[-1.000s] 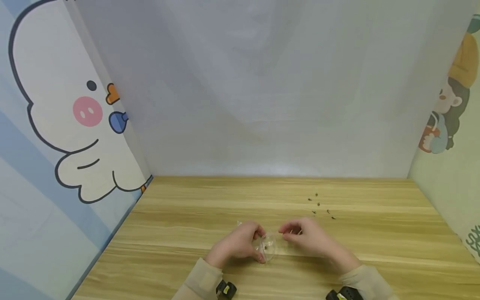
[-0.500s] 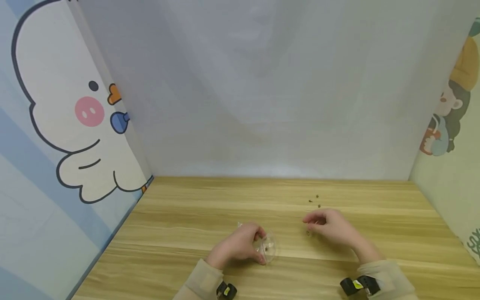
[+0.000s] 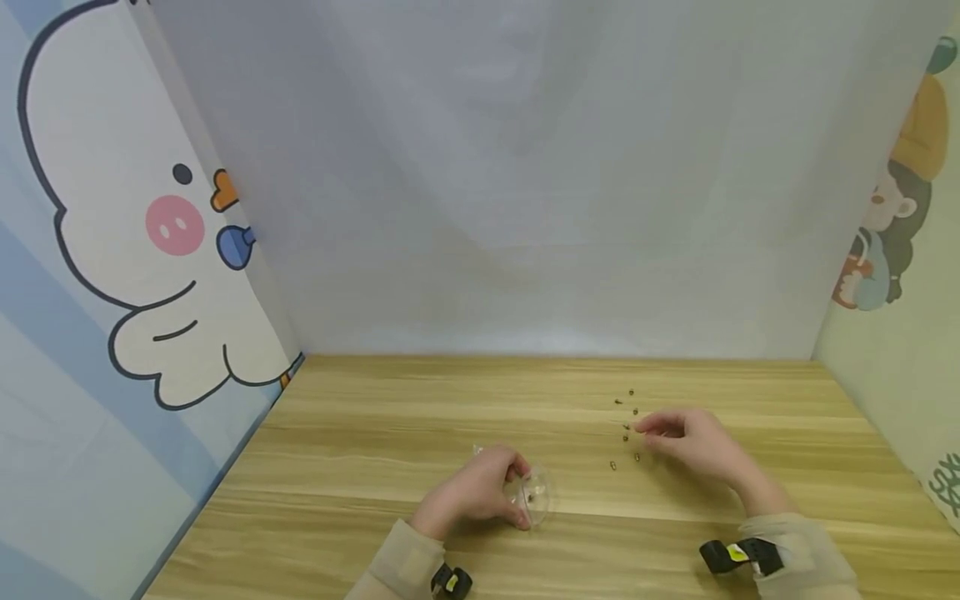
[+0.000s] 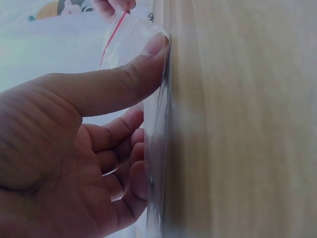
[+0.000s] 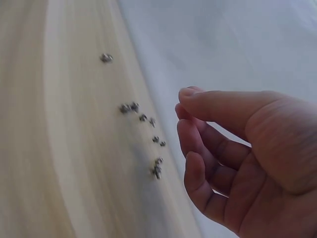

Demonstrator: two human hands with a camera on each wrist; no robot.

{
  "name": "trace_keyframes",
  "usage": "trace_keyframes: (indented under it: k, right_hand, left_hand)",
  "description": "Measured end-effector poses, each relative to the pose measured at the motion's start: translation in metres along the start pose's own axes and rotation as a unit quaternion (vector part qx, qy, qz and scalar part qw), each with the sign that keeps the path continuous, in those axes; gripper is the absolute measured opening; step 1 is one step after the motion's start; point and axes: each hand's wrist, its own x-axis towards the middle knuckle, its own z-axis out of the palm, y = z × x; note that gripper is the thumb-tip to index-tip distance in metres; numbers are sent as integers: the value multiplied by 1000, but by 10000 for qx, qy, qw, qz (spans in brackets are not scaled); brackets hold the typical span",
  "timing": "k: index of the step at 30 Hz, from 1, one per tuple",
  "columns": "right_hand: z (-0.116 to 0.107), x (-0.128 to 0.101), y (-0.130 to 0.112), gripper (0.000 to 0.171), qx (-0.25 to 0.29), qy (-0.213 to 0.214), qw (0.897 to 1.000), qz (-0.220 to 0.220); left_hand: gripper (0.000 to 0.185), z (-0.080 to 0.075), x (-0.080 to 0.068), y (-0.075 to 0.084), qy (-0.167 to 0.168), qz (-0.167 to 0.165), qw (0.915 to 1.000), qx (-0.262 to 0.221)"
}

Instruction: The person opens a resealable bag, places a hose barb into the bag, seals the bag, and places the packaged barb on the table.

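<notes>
My left hand (image 3: pixel 483 486) holds a clear zip bag (image 3: pixel 536 498) down against the wooden table, thumb on one side and fingers on the other. A small dark piece shows inside the bag. In the left wrist view the bag (image 4: pixel 157 148) has a red stripe near its opening. My right hand (image 3: pixel 693 442) hovers just right of several small metal screws (image 3: pixel 626 438) scattered on the table. Its fingers are loosely bent, with nothing visible between them. The screws (image 5: pixel 142 117) lie apart from my right fingertips (image 5: pixel 190 91) in the right wrist view.
The wooden table (image 3: pixel 390 400) meets a plain pale curtain (image 3: pixel 555 208) at its back edge. Walls with cartoon prints stand at left and right. A black camera strap (image 3: pixel 750 554) sits on my right wrist.
My right hand has moved from beside the bag rightward to the scattered screws. Extra screws now lie on the table where it passed. My left hand stays on the bag.
</notes>
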Motion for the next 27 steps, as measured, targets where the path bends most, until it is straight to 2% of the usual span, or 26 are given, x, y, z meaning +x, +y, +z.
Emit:
trace_keyframes:
  k: [3, 10, 13, 20, 27]
  right_hand:
    - [-9, -2, 11, 22, -68, 183, 9997, 133]
    - [-21, -7, 33, 29, 126, 215, 9988, 433]
    - [-18, -6, 35, 28, 116, 201, 9984, 517]
    - [-5, -2, 37, 30, -311, 311, 9965, 709]
    - [-3, -3, 37, 25, -485, 457, 9948, 776]
  left_hand:
    - [61, 0, 0, 0, 19, -20, 10000, 19]
    - [62, 0, 1, -1, 27, -23, 10000, 27]
    - [62, 1, 2, -3, 25, -13, 10000, -11]
    - [63, 4, 1, -7, 35, -168, 9998, -36]
    - [61, 3, 3, -6, 54, -102, 9999, -46]
